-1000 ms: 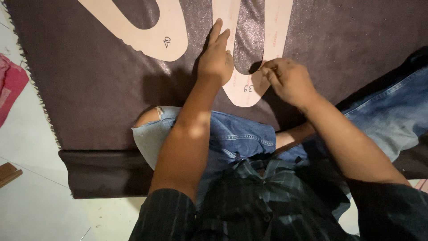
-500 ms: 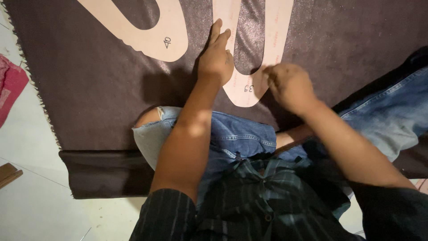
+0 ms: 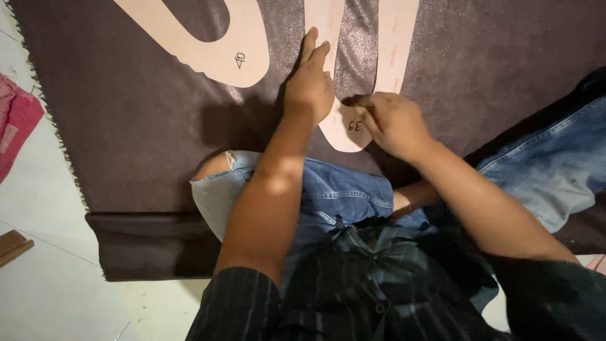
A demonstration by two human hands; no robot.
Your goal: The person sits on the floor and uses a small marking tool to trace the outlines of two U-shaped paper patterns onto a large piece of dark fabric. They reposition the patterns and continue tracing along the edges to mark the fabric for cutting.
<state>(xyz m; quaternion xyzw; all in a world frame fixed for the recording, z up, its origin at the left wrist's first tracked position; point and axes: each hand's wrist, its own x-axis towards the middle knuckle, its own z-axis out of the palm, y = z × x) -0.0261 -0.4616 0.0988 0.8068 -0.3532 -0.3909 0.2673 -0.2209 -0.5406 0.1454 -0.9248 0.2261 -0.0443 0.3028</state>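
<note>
**Tracing a U-shaped pattern piece on dark fabric**

The left hand (image 3: 309, 85) lies flat, fingers pressed together and stretched along the left leg of a tan U-shaped card template (image 3: 353, 129), pinning it to the dark brown fabric (image 3: 139, 107) spread on the floor (image 3: 44, 278). The right hand (image 3: 392, 123) is curled at the template's rounded bottom, fingers pinched on what looks like a thin marking tool; the tool itself is too small to tell.

Judging by the hand's place at the curve, the outline seems partly worked, with the rest of the edge left to go; no drawn line can be made out on the cloth.

Count: two card templates, the second (image 3: 214, 47) lying apart to the upper left; one sheet of fabric; a pink cloth (image 3: 16, 123) at the left edge.
</note>
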